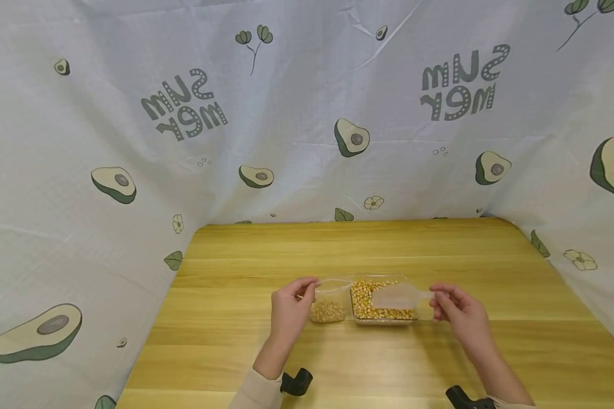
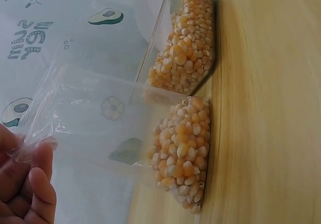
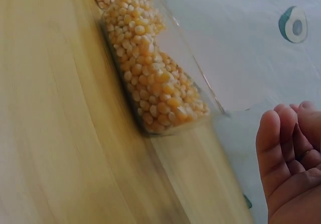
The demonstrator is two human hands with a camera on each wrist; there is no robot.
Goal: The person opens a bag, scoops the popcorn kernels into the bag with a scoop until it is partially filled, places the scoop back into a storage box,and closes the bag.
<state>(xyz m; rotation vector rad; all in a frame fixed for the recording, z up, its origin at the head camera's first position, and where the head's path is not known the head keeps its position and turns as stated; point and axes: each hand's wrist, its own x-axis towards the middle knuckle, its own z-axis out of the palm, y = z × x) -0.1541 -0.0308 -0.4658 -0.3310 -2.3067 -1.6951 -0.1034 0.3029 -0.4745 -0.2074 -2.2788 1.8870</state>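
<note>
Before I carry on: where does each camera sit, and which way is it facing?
Head: on the head, facing forward and down at the wooden table and avocado-print cloth; both forearms, left grip and right grip show.
Left wrist: on that wrist, facing forward, picture turned sideways, at the clear bag of corn kernels; left fingers show.
Right wrist: likewise, at the clear container of kernels; right fingers show.
Both wrist views share the container and cloth.
</note>
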